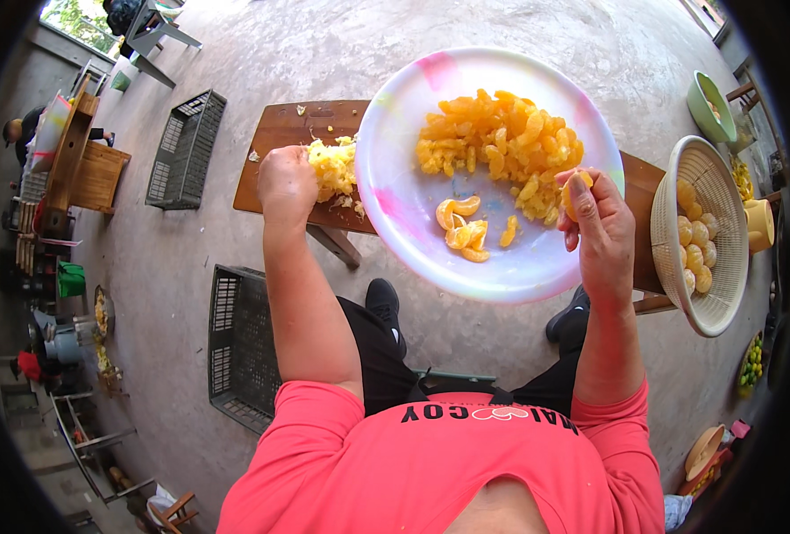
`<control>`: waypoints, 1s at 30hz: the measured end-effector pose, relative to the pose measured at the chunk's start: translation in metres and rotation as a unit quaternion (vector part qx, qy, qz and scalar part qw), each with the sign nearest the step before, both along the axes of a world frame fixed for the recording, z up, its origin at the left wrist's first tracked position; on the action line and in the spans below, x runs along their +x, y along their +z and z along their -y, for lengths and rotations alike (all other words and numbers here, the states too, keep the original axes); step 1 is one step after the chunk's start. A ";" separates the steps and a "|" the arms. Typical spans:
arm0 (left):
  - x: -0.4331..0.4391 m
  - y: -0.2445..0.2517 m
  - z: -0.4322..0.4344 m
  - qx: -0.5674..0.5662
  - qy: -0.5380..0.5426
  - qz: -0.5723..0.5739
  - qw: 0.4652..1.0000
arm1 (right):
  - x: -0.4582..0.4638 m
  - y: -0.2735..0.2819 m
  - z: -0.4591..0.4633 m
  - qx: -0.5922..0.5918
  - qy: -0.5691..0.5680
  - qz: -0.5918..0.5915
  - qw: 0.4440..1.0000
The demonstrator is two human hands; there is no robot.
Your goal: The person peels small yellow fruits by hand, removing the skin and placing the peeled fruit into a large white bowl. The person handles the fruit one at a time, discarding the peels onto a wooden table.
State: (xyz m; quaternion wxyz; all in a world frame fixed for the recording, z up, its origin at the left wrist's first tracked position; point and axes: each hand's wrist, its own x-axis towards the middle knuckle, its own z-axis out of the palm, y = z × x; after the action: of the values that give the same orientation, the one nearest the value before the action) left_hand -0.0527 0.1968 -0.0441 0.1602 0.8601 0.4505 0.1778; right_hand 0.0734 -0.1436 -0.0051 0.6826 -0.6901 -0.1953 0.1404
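A wide pale plastic basin (pixel 408 247) with pink patches rests across a wooden bench (pixel 281 127). Skinned orange citrus pulp (pixel 501 133) is heaped in it, and several citrus segments (pixel 461 233) with their membranes lie apart nearer to me. My right hand (pixel 595 207), over the basin's right side, pinches a piece of citrus (pixel 576 190) between thumb and fingers. My left hand (pixel 289 180) is curled at the left edge of a pile of pale yellow membrane scraps (pixel 333 167) on the bench; whether its fingers hold anything is hidden.
A cream woven-look plastic basket (pixel 665 233) with peeled citrus fruits (pixel 698 243) stands on the bench's right end. Dark plastic crates (pixel 188 150) lie on the concrete floor at left. A green bowl (pixel 710 107) is far right. Other people are at the far left.
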 end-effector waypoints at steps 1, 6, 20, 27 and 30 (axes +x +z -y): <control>0.000 -0.003 -0.001 0.006 0.003 0.004 1.000 | 0.000 -0.001 -0.001 0.003 -0.002 -0.001 1.000; 0.001 0.000 -0.009 0.058 0.029 0.049 0.997 | -0.004 -0.002 -0.006 -0.021 0.010 -0.009 1.000; 0.008 0.012 0.000 0.164 0.064 0.128 0.976 | 0.006 -0.013 -0.012 0.089 0.101 -0.217 0.967; 0.016 0.005 0.003 0.025 0.033 0.092 0.995 | 0.008 -0.019 -0.007 0.109 0.110 -0.261 0.953; 0.017 0.004 0.003 0.071 0.027 0.176 0.981 | 0.010 -0.019 -0.006 0.117 0.124 -0.260 0.951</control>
State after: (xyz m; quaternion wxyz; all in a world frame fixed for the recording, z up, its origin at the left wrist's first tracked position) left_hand -0.0357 0.1942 -0.0404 0.1704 0.8119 0.4248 0.3623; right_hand 0.0838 -0.1379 -0.0237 0.7632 -0.5153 -0.1102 0.3741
